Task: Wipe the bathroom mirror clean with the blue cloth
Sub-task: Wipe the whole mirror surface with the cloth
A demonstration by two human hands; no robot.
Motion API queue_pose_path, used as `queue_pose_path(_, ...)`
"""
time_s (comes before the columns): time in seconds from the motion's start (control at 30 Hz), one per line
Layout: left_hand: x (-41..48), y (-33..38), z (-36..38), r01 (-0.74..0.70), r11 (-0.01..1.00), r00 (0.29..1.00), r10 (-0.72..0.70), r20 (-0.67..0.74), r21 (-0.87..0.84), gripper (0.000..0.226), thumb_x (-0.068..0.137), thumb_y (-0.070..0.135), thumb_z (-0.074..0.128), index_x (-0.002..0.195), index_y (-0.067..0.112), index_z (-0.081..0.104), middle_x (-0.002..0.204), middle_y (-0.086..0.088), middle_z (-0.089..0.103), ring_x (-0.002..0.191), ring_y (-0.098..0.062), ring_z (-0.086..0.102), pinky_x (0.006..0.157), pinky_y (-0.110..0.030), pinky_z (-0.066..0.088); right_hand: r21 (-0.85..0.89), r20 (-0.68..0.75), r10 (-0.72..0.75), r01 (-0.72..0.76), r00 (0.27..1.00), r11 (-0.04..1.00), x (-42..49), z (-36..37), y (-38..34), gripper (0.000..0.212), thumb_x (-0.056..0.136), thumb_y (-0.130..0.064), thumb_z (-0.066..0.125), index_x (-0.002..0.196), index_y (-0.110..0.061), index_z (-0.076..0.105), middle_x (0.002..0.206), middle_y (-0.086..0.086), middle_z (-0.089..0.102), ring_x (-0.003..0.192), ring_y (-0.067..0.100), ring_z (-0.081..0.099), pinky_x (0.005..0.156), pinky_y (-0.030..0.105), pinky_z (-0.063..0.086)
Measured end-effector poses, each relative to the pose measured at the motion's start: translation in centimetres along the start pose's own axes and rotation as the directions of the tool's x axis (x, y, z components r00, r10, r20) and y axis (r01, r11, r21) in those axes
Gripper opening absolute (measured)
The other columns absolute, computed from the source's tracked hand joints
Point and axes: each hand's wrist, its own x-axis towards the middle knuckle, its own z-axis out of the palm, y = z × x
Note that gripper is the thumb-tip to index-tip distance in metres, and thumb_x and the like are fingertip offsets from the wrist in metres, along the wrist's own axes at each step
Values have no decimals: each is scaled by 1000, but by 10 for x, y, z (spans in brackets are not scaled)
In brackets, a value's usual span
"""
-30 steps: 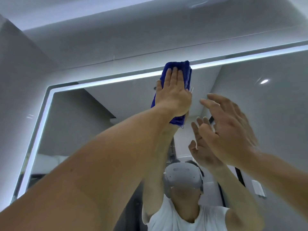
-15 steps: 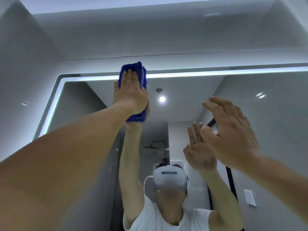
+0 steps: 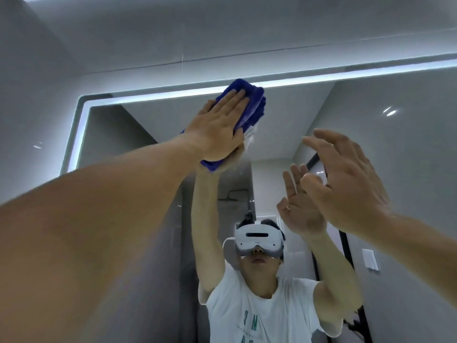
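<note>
Hidden: left hand is covering most of the cloth; mirror is running off frame at right and bottom.
Cloth: lying against the glass, upper centre, just under the lit top edge.
Left hand: pressing the cloth with straight fingers, arm reaching up from lower left.
Right hand: hovering centre right, fingers spread and relaxed, gripping nothing; contact with the glass unclear.

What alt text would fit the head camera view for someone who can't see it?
The left hand presses a blue cloth flat against the bathroom mirror, at its lit top edge. The right hand is raised beside it, fingers open, holding nothing. The mirror reflects the person in a white T-shirt and white headset.
</note>
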Motion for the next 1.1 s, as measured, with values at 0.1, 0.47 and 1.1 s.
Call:
queue_pose_path(0.1,14,-30,-7,179,984,984,-179,15,-8,67,100,38,23,158,18,-4,166,2,-5,152,-11,-7,123,-40,1,-7,-19,-8,8,1000,1000,1,1,-1,66,78,-37,39,142,-24,41,149,-5,33,136,16,28,110,41,26)
queue_pose_path(0.47,-54,-34,3,108,993,994,-108,22,-40,67,98,41,19,158,20,-3,166,3,-3,151,-10,-6,124,-39,0,48,-39,-20,21,999,999,-5,49,-41,63,79,-35,41,141,-25,40,148,-5,33,134,16,31,108,39,27)
queue_pose_path(1.1,-152,-58,20,-360,928,932,354,76,98,66,101,50,20,156,22,-4,166,0,1,151,-12,-10,123,-39,2,30,-8,101,-101,995,994,-28,53,-75,62,82,-34,39,143,-23,40,153,-4,30,140,13,24,115,36,20)
